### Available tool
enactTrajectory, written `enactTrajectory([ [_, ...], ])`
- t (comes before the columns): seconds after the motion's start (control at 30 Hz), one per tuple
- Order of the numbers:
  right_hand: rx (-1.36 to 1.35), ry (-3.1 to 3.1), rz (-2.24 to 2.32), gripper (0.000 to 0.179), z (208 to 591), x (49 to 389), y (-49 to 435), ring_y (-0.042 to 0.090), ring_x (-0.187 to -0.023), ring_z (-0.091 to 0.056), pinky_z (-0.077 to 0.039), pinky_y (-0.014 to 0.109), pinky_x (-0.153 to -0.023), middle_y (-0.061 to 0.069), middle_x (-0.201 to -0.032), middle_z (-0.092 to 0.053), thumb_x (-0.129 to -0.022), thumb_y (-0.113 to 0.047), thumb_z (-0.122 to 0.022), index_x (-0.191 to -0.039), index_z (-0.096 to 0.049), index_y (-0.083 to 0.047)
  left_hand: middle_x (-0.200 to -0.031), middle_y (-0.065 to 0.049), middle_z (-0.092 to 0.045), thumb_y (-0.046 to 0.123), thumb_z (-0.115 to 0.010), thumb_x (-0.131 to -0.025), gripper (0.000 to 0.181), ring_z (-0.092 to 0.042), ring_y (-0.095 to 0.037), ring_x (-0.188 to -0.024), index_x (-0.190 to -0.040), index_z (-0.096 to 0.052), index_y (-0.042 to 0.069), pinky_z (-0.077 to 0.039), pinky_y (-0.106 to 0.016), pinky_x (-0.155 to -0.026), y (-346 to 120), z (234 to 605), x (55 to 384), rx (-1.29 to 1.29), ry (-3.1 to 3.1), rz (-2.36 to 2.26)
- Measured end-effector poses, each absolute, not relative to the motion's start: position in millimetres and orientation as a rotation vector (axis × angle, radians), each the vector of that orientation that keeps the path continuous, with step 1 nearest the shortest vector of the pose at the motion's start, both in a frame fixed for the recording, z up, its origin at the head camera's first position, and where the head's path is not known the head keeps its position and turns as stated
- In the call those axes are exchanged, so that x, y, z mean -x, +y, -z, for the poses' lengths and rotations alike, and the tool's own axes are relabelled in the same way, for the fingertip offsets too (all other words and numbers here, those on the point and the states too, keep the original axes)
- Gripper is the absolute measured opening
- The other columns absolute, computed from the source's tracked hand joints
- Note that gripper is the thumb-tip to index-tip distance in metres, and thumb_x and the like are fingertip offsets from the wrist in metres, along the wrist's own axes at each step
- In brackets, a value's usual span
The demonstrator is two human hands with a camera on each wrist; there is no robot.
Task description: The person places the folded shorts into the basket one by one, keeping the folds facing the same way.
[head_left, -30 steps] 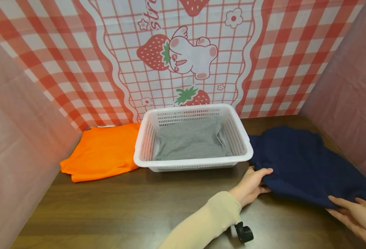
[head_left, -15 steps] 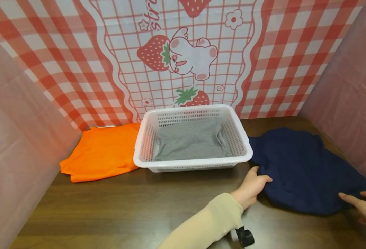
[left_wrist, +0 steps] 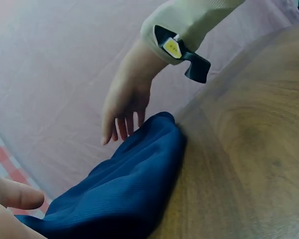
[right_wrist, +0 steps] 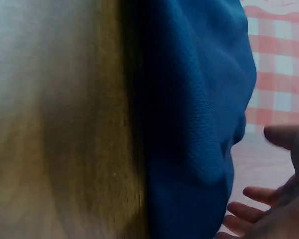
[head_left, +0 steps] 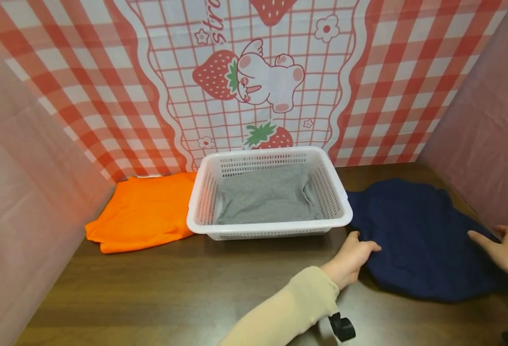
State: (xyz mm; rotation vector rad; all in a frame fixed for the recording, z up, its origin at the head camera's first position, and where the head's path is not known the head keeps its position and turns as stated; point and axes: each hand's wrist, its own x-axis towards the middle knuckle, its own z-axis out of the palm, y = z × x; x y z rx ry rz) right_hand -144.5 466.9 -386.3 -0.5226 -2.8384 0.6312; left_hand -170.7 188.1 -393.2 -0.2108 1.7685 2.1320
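Observation:
A navy cloth (head_left: 422, 240) lies spread and rumpled on the table at the right; it looks blue in both wrist views. My left hand (head_left: 350, 262) rests at its near left edge, thumb and fingers spread apart, some fingers hidden. In the left wrist view, the thumb (left_wrist: 22, 194) stands out straight beside the cloth. Over the cloth's right end hovers my right hand (head_left: 506, 252), its fingers extended and loosely apart. The right wrist view shows these fingers (right_wrist: 249, 211) beside the cloth, with nothing held.
A white perforated basket (head_left: 271, 225) stands at the back middle, with a grey cloth (head_left: 266, 194) laid flat inside. Left of it lies an orange cloth (head_left: 143, 214). A checked strawberry curtain (head_left: 171, 72) closes the back; pink drapes (head_left: 487, 120) hang at the sides.
The near edge of the navy cloth, raised before, has come down onto the table. My right hand has let go and moved up along the right end. The left hand has barely moved.

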Motion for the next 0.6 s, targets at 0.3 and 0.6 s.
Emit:
enactTrajectory([
  [0.3, 0.702, -3.08, -0.67, 0.109, 390.3, 159.1, 469.4, 0.065, -0.108, -0.019, -0.025, 0.069, -0.086, 0.052, -0.127, -0.005, -0.082, -0.063, -0.044, -0.132, 0.003, 0.022, -0.116, -0.012, -0.049, 0.008, -0.061, -0.073, 0.071, -0.056, -0.032, -0.094, -0.135, -0.027, 0.005, -0.044, -0.049, -0.086, 187.8, 392.4, 174.9, 0.327, 1.529, -2.182],
  [0.6, 0.801, -3.28, -0.944, 0.111, 385.0, 168.2, 482.0, 0.065, -0.113, -0.015, -0.025, 0.068, -0.09, 0.053, -0.125, -0.001, -0.083, -0.067, -0.032, -0.125, 0.004, 0.029, -0.121, -0.013, -0.048, 0.007, -0.061, -0.073, 0.066, -0.053, -0.031, -0.103, -0.131, -0.031, 0.0, -0.042, -0.046, -0.092, 187.7, 396.7, 180.4, 0.314, 1.541, -2.201],
])
